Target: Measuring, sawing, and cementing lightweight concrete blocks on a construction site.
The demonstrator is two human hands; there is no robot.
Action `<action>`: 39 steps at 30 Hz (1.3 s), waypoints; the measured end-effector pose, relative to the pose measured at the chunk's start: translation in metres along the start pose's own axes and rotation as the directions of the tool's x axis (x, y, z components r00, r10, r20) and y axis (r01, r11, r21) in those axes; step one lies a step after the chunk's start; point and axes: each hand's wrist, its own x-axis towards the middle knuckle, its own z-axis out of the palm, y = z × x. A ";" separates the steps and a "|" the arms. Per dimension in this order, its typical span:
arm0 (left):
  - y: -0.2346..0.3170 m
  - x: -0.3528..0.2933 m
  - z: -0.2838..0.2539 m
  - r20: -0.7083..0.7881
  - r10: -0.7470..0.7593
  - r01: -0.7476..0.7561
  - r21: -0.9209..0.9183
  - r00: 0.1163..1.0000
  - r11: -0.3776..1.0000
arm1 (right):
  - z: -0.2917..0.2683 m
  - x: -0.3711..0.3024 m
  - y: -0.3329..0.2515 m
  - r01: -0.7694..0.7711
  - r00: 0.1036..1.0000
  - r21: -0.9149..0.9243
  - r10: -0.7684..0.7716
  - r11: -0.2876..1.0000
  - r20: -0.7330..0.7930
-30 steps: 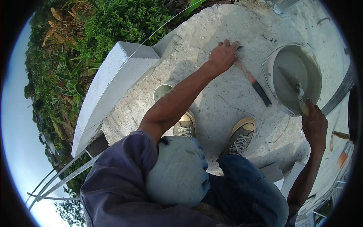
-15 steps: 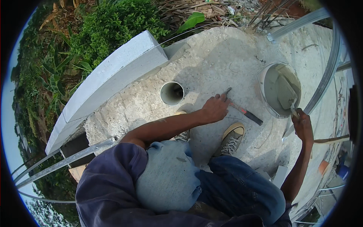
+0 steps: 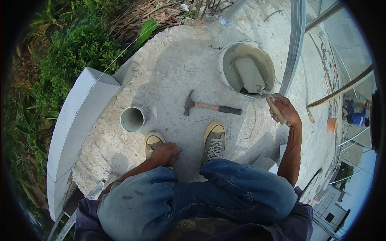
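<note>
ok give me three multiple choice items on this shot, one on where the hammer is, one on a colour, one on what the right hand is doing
1. Where does the hammer lie?
A. inside the bucket
B. on the concrete, between the shoes and the bucket
C. in the grass

2. What colour is the hammer's shaft?
A. orange-red
B. blue
C. white

3. What is the right hand doing?
A. hanging empty
B. resting on a knee
C. gripping a trowel handle

Answers:
1. B, it lies flat on the slab ahead of the right shoe, short of the bucket.
2. A, orange-red between the dark head and black grip.
3. C, fingers wrap the handle; the trowel blade is in the bucket.
</note>
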 end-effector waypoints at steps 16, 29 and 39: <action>0.011 0.013 0.000 -0.073 -0.035 0.027 -0.103 0.997 0.994 | 0.003 -0.030 0.002 0.165 0.985 0.343 -0.172 0.925 -0.008; 0.005 0.010 -0.002 -0.088 -0.029 0.017 -0.133 0.996 0.991 | 0.120 0.107 -0.183 0.335 0.826 -0.292 -0.130 0.896 0.549; 0.001 0.004 0.006 -0.206 -0.013 -0.024 -0.176 0.978 0.984 | 0.227 0.202 -0.226 0.683 0.437 -0.655 -0.539 -0.322 0.720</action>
